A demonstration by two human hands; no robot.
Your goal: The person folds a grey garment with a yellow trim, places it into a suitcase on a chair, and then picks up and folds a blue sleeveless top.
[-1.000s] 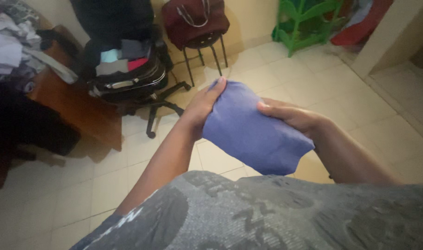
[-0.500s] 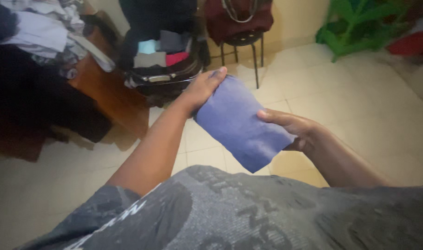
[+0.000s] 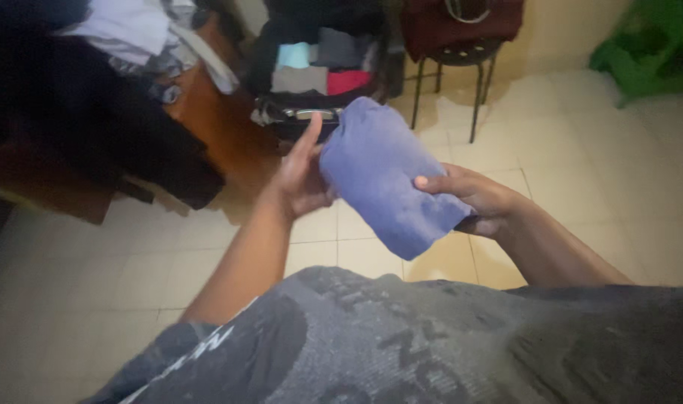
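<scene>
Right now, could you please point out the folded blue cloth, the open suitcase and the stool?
Folded blue cloth (image 3: 379,176), head view: middle of its top face.
Open suitcase (image 3: 311,78), head view: the grey folded garment packed inside.
Stool (image 3: 461,54), head view: front edge of its dark seat.

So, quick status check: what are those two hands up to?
Right hand grips folded blue cloth. Left hand open against its side. Nothing between cloth and open suitcase.

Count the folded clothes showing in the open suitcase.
4: a light blue one at the left, a dark grey one beside it, a grey one below, a red one at the right. More may be hidden.
</scene>
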